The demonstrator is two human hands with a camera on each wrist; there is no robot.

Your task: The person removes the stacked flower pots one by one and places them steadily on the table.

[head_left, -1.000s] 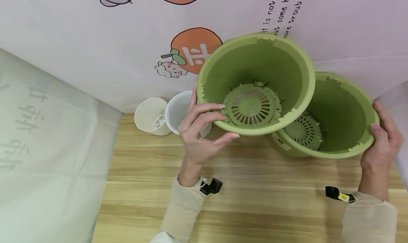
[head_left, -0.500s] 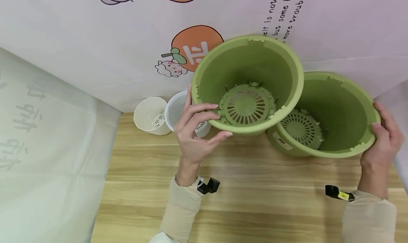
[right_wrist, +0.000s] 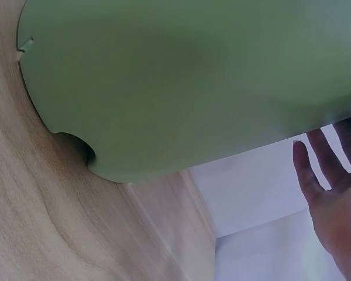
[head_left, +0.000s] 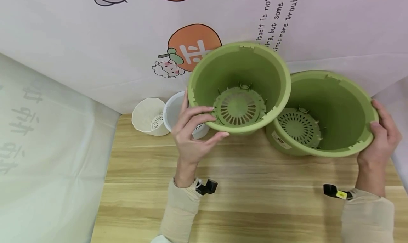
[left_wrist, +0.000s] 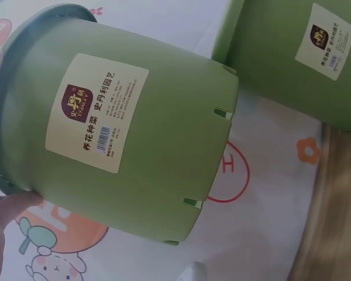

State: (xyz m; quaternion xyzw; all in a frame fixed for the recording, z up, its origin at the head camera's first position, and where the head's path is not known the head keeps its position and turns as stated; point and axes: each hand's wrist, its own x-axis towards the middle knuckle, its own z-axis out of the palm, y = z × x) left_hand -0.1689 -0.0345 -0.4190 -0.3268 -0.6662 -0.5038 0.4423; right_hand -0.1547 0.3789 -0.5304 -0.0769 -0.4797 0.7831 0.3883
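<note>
My left hand (head_left: 191, 133) grips the left rim of a green plastic flower pot (head_left: 245, 64), its fingers over the edge and its thumb outside. In the left wrist view this pot's outer wall bears a paper label (left_wrist: 96, 114), and its slotted base hangs above the table. A second green flower pot (head_left: 339, 105) of the same kind stands on the table to the right, partly hidden behind the first pot's rim. With fingers and thumb, my right hand (head_left: 382, 133) holds the right rim of this second pot. Both pots show slotted bottoms and hold nothing visible.
A small cream pot (head_left: 143, 110) and a pale white pot (head_left: 171, 113) stand side by side at the back left, the white one partly covered by my left hand. Printed cloth (head_left: 127, 51) walls the back and left of the wooden table (head_left: 255, 186).
The left pot has moved left and down with my left hand, uncovering more of the second pot. My right hand and the pot it holds have stayed nearly in place.
</note>
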